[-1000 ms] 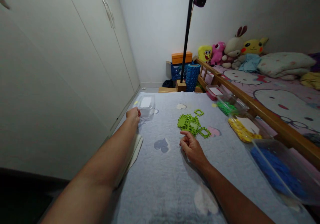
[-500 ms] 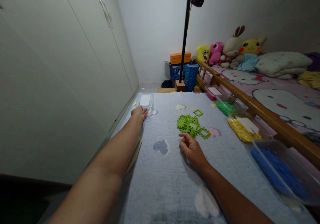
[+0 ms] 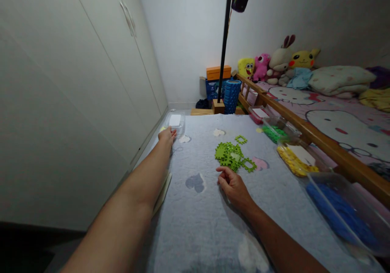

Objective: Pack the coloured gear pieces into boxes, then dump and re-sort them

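Observation:
My left hand (image 3: 166, 135) is stretched far forward, fingers extended and touching the near edge of a clear plastic box with a white lid (image 3: 175, 121) at the blanket's far left corner. My right hand (image 3: 232, 184) rests on the blue-grey blanket (image 3: 207, 208) with its fingers curled in; nothing shows in them. Just beyond it lies a pile of green foam puzzle pieces (image 3: 229, 152), with two loose square frames (image 3: 249, 164) beside and behind the pile.
White wardrobe doors (image 3: 76, 82) run along the left. On the right, clear tubs hold green pieces (image 3: 275, 133), yellow pieces (image 3: 295, 162) and blue pieces (image 3: 338, 208) beside a wooden bed rail (image 3: 319, 141). A black pole (image 3: 224, 41), a blue roller and plush toys stand at the back.
My left hand has pushed the clear box farther away, and its fingers went from curled to extended. My right hand has barely moved.

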Motion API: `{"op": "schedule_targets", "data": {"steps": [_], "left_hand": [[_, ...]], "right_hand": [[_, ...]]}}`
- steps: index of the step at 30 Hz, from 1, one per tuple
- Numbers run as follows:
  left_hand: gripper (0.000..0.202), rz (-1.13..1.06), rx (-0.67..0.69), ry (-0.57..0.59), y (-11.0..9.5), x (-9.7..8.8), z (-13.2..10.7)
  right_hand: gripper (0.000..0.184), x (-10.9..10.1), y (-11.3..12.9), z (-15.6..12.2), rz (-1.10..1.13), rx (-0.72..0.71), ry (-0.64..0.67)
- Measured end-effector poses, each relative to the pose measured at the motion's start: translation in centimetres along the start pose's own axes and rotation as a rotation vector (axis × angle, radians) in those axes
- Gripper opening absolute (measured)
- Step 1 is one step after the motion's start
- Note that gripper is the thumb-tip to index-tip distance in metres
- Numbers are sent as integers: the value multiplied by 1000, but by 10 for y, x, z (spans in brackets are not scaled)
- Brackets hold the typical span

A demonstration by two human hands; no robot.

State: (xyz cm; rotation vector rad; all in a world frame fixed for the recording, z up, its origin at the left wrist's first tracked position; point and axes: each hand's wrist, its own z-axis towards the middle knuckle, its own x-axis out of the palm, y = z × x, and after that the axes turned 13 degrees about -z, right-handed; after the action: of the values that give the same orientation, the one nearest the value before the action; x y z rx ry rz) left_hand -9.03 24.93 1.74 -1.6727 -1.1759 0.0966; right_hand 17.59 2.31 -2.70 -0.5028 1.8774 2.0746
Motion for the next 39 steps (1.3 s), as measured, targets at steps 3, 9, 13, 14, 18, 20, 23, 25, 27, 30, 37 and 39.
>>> {"op": "schedule_targets", "data": {"steps": [3, 9, 13, 14, 18, 20, 23, 25, 27, 30, 37, 39], "left_hand": [[11, -1, -8, 16, 4, -3, -9], [9, 48, -54, 108, 28, -14, -60], [18, 113, -116, 262, 56, -34, -110], [23, 129, -124, 295, 63, -41, -122], [33, 278, -109, 486, 82, -70, -153], [35, 320, -51, 571, 87, -81, -161], [34, 325, 29, 633, 93, -88, -164], [34, 317, 61, 653, 96, -90, -164], [35, 312, 86, 662, 99, -90, -164], [36, 322, 118, 673, 102, -92, -163], [33, 360, 162, 704, 102, -96, -163], [32, 365, 166, 702, 101, -96, -164]], "right_hand": [[28, 0, 0, 0, -26, -14, 2], [29, -6, 3, 4, -117, -64, 0], [25, -42, 16, 10, -393, -165, 14], [23, -55, 19, 11, -470, -177, 9], [24, -117, 18, 4, -808, -158, -122], [21, -146, 9, -5, -1032, -124, -211], [25, -181, -7, -23, -1301, 12, -259], [29, -195, -15, -34, -1421, 121, -233], [30, -203, -20, -43, -1482, 209, -205], [28, -208, -22, -51, -1500, 284, -212], [24, -213, -16, -54, -1428, 367, -277], [27, -207, -9, -54, -1404, 379, -256]]}}
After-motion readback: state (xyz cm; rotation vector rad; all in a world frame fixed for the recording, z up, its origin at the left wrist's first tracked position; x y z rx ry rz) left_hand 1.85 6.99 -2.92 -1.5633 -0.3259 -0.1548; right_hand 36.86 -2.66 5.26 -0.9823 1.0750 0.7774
